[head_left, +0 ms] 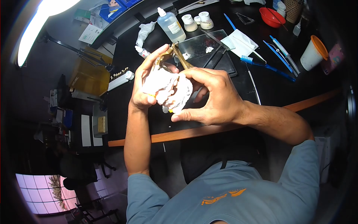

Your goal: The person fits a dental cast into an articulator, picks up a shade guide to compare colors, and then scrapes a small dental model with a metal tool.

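Observation:
A brass-coloured dental articulator with white plaster casts is held up over the dark worktop, under bright light. My left hand is wrapped round its left side, thumb on the lower edge of the plaster. From the right, my right hand grips the other side, with the index finger on top and the thumb along the lower rim. Rows of teeth show between the two casts. Small yellow spots mark the plaster edge. Glare washes out much of the surface.
Behind the hands stand a clear squeeze bottle, small jars and a dark glass slab. To the right lie a blue toothbrush, thin tools, a white cup and a red bowl. A wooden edge borders the worktop.

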### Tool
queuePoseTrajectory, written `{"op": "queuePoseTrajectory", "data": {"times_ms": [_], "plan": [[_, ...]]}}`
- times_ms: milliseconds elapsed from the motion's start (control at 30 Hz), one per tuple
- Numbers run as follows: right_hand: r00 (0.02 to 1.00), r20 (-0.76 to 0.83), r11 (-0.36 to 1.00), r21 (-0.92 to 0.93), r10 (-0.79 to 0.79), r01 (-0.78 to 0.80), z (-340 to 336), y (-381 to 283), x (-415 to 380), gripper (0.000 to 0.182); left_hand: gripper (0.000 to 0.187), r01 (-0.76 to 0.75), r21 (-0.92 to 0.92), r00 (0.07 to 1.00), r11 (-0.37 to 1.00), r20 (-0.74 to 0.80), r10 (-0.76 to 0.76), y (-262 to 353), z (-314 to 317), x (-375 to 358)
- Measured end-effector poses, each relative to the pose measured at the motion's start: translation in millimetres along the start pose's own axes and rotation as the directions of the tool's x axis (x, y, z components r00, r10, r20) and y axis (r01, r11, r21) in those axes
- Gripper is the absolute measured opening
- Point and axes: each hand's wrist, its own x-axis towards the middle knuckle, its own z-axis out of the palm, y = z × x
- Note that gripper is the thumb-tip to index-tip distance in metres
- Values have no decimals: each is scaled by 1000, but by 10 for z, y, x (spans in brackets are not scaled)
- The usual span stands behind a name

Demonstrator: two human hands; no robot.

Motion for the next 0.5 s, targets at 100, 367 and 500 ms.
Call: {"op": "queuePoseTrajectory", "data": {"times_ms": [100,367,500], "plan": [[1000,6,1000,4,5,-5,0,7,-1,77,133,8,-13,1000,1000,-3,-8,1,9,-4],[998,34,998,28,49,-50,-18,-47,10,76,132,-4,-34,1000,999,-19,3,9,30,-11],[999,32,1000,1,4,-4,-19,-26,10,75,132,-9,-20,1000,1000,-9,9,2,11,-16]]}}
